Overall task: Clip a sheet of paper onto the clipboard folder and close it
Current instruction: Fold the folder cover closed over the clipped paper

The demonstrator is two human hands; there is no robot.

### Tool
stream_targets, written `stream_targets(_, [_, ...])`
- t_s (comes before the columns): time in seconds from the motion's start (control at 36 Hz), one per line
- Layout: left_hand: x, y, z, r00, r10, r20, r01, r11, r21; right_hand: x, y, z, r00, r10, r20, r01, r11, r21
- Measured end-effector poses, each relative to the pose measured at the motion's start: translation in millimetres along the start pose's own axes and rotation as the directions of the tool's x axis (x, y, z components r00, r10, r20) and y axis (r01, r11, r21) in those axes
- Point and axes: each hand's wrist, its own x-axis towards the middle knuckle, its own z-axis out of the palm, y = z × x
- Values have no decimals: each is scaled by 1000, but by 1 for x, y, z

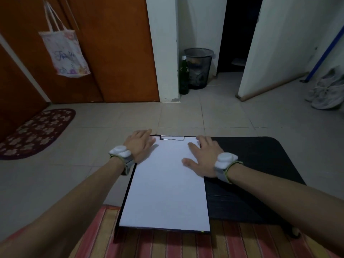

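Note:
A white sheet of paper [165, 187] lies on the open black clipboard folder [245, 183], its top edge at the metal clip [172, 138]. The folder's cover lies flat to the right of the sheet. My left hand [140, 144] rests at the sheet's top left corner, fingers spread beside the clip. My right hand [202, 155] lies flat on the sheet's upper right part, fingers apart. Neither hand grips anything. Both wrists wear white bands.
The folder sits on a red striped cloth [149, 244] at the near edge. Beyond is tiled floor with a dark floral mat [35, 133] at left, a waste bin [198, 67] and green bottle [184, 75] by the wall, and shoes [325, 94] at right.

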Motion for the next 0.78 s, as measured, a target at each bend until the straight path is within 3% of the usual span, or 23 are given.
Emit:
stream_targets(0.11, [-38,-34,1,990,-113,90,116,993,-21,-8,-13,4,984,-133,121,132,991,19])
stream_targets(0.31, [-95,-43,6,950,-268,162,295,939,-179,-16,-60,8,952,-281,122,278,960,40])
stream_targets(0.5, [-163,-32,23,957,-251,146,281,927,-247,-41,-89,16,931,-355,90,353,935,35])
stream_targets(0.67, [-214,-18,26,942,-335,29,328,893,-310,-57,-107,21,916,-387,107,386,922,34])
stream_targets(0.72, [-232,-11,32,919,-394,10,378,875,-304,-60,-112,27,913,-387,128,386,922,33])
stream_targets(0.78, [-249,-4,39,856,-514,58,494,780,-383,-62,-115,32,915,-378,143,378,925,29])
